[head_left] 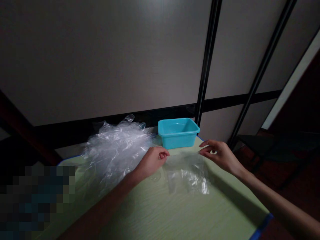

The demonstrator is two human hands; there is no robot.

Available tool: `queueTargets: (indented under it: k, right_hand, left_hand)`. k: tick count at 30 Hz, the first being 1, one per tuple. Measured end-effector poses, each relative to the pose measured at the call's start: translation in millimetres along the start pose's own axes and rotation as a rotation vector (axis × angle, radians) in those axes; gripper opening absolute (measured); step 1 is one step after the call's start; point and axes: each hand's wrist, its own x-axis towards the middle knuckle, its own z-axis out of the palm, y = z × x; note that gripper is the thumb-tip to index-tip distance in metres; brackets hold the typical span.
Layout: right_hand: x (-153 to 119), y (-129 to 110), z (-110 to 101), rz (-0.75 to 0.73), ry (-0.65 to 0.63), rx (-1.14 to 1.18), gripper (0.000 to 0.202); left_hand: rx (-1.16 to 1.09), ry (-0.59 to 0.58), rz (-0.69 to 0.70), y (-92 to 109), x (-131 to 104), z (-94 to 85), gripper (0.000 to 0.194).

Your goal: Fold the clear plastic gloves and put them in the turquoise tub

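A thin clear disposable plastic glove (188, 173) is stretched between my two hands, its straight edge toward the back and its crinkled part toward me. My left hand (153, 160) is closed, pinching the left corner of that edge. At the right corner, the thumb and fingertips of my right hand (216, 153) are drawn together on the film. To the left lies a big loose heap of similar clear plastic gloves (117, 146), some with rounded finger tips showing. Just behind my hands stands a turquoise plastic tub (178, 140); its floor is hidden.
The light green tabletop (155, 213) has blue edging (262, 226). Grey sliding panels (112, 60) with dark frames rise right behind it. A dark chair or stool (270, 146) stands at the right. A pixelated patch covers the lower left.
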Motion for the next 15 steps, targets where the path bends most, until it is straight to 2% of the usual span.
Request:
queueTargets:
  k: [4, 7, 10, 11, 15]
  right_hand:
    - [-2.7, -23.6, -16.7, -0.186, 0.206, -0.134, 0.016]
    - [-21.5, -36.5, -22.2, -0.394, 0.274, -0.354, 0.012]
    - [-51.5, -42.4, -18.2, -0.596, 0.203, -0.517, 0.018]
    - [-62.1, -43.6, -14.5, -0.65, 0.113, -0.539, 0.024]
    - [-96.4, -46.9, 13.9, -0.793, -0.009, -0.58, 0.036]
  left_hand:
    - [0.045, 0.177, 0.063, 19.6, 3.6, -15.6, 0.016]
    - [0.115, 0.278, 0.193, 24.6, -5.9, -18.0, 0.015]
    - [0.239, 0.282, 0.319, 18.0, -24.6, -10.3, 0.015]
    - [0.284, 0.258, 0.334, 14.3, -31.5, -6.2, 0.015]
    - [0.42, 0.108, 0.308, 0.6, -54.0, 12.3, 0.017]
